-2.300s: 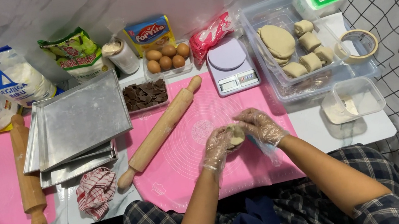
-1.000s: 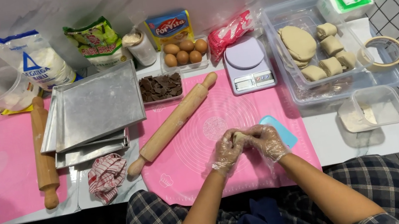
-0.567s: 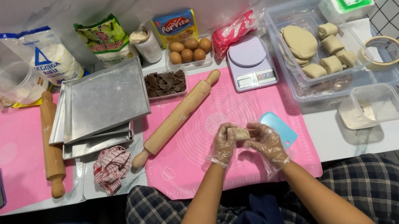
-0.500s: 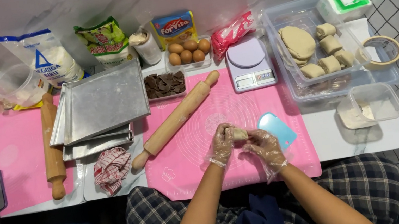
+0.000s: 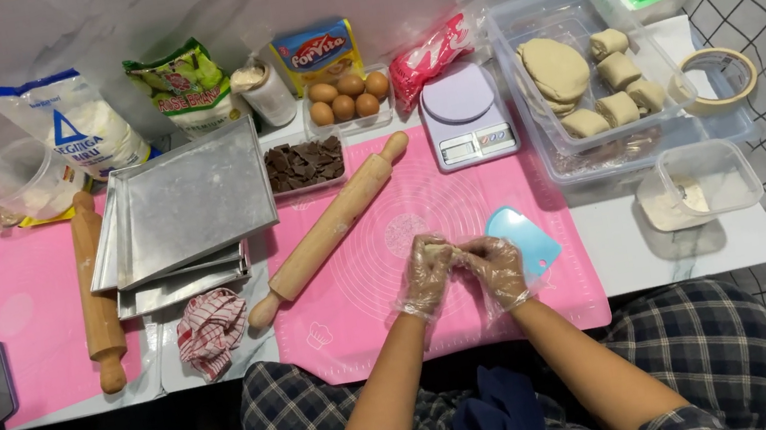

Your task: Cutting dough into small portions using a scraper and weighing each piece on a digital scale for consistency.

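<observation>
The gloved left hand (image 5: 426, 275) and right hand (image 5: 496, 267) meet fingertip to fingertip over the pink mat (image 5: 441, 333), both curled shut around a small dough piece (image 5: 458, 254) that is mostly hidden between them. Just right lies a blue scraper (image 5: 530, 233). To the left, a wooden rolling pin (image 5: 330, 230) lies slanted, with stacked metal trays (image 5: 185, 209) beyond it.

Two gloved hands, the left hand (image 5: 428, 277) and the right hand (image 5: 497, 269), meet above the pink mat; two rolling pins lie to their left, one (image 5: 330, 230) near, one (image 5: 95, 291) farther off; six eggs (image 5: 344, 99) sit beyond them; five dough rolls (image 5: 617, 87) fill the tub up to the right; two pink mats (image 5: 427, 239) cover the tabletop.
</observation>
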